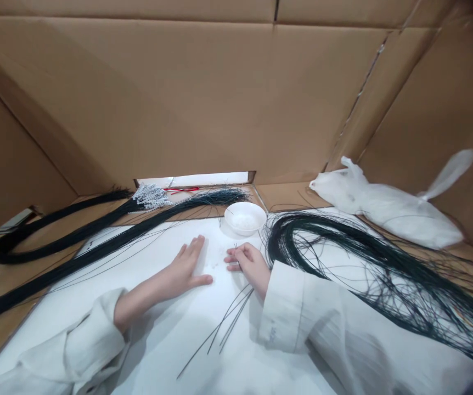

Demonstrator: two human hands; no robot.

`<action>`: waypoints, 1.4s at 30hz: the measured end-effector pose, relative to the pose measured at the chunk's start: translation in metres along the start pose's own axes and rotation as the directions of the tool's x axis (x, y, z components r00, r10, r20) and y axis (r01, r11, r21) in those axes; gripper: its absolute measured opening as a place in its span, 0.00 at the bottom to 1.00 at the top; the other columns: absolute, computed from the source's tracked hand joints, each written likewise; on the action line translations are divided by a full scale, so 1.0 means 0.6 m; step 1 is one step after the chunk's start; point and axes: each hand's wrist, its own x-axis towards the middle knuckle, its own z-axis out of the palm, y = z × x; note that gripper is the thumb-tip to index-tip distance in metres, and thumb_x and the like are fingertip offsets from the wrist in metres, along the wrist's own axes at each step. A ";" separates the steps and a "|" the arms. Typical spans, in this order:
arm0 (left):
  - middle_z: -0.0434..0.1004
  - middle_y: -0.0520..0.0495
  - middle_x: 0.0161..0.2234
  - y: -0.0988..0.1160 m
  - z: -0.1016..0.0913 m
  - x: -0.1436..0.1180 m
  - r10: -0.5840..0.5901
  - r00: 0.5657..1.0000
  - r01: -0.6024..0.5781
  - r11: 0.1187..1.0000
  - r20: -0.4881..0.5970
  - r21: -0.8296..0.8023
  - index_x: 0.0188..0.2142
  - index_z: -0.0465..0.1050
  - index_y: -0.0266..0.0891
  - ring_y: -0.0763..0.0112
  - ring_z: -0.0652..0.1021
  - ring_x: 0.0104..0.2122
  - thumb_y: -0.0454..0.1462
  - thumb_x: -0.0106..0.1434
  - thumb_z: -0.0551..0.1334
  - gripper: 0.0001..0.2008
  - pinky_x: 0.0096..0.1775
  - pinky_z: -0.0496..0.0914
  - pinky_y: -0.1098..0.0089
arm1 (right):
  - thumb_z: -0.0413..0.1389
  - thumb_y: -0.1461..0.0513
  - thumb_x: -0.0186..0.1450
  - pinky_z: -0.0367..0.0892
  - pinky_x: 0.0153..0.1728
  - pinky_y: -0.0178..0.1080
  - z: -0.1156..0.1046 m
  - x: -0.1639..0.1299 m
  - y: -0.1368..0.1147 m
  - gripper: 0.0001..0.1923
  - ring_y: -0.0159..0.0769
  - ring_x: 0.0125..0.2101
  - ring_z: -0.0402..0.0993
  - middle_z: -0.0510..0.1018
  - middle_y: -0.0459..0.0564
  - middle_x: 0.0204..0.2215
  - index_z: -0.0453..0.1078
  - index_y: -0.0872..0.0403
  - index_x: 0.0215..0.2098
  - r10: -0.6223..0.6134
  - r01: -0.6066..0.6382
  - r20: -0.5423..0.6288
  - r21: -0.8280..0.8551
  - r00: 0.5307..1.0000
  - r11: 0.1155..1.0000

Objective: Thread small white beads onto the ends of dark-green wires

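Wires (230, 315), a few thin dark strands, pinched in the right hand (248, 263) with fingers closed on them; left hand (185, 269) flat and open on the bench (158, 351); they look light, springy and slippery, best gripped near the ends.

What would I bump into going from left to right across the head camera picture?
Looped dark wire bundle → white beaded wire tips → left hand, flat on the white sheet → right hand, pinching a few thin wires → loose tangle of dark wires → white plastic bag.
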 end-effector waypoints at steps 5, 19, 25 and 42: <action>0.32 0.37 0.63 0.020 0.010 0.040 0.101 0.995 -0.100 0.990 -0.005 0.101 0.62 0.31 0.30 0.59 0.39 0.62 0.55 0.60 0.45 0.42 0.59 0.40 0.55 | 0.58 0.57 0.53 0.70 0.34 0.39 -0.001 0.018 0.000 0.13 0.31 0.27 0.74 0.75 0.52 0.30 0.59 0.56 0.22 -0.001 0.000 0.040 0.028 0.999 1.000; 0.51 0.42 0.61 0.031 0.007 0.103 0.255 0.958 -0.265 0.962 -0.130 -0.061 0.58 0.48 0.40 0.65 0.51 0.61 0.47 0.65 0.42 0.25 0.59 0.45 0.55 | 0.61 0.57 0.48 0.66 0.43 0.42 -0.010 0.051 0.006 0.13 0.36 0.35 0.73 0.76 0.48 0.27 0.61 0.55 0.20 -0.069 0.066 0.068 0.040 0.995 0.997; 0.59 0.35 0.54 0.006 0.006 0.068 0.160 0.944 -0.191 0.978 -0.289 -0.082 0.55 0.52 0.34 0.60 0.63 0.54 0.46 0.63 0.47 0.25 0.54 0.58 0.58 | 0.58 0.57 0.51 0.68 0.33 0.36 -0.011 0.031 -0.006 0.11 0.32 0.28 0.72 0.74 0.49 0.26 0.62 0.56 0.22 -0.107 0.107 0.029 -0.002 0.994 0.994; 0.70 0.46 0.34 0.036 0.020 0.013 0.022 0.892 -0.067 0.994 -0.452 -0.086 0.36 0.72 0.39 0.65 0.72 0.37 0.37 0.61 0.52 0.11 0.41 0.67 0.65 | 0.56 0.60 0.53 0.68 0.21 0.33 -0.002 0.007 -0.001 0.09 0.30 0.23 0.73 0.75 0.51 0.27 0.60 0.56 0.22 0.007 0.001 0.124 -0.069 0.992 0.998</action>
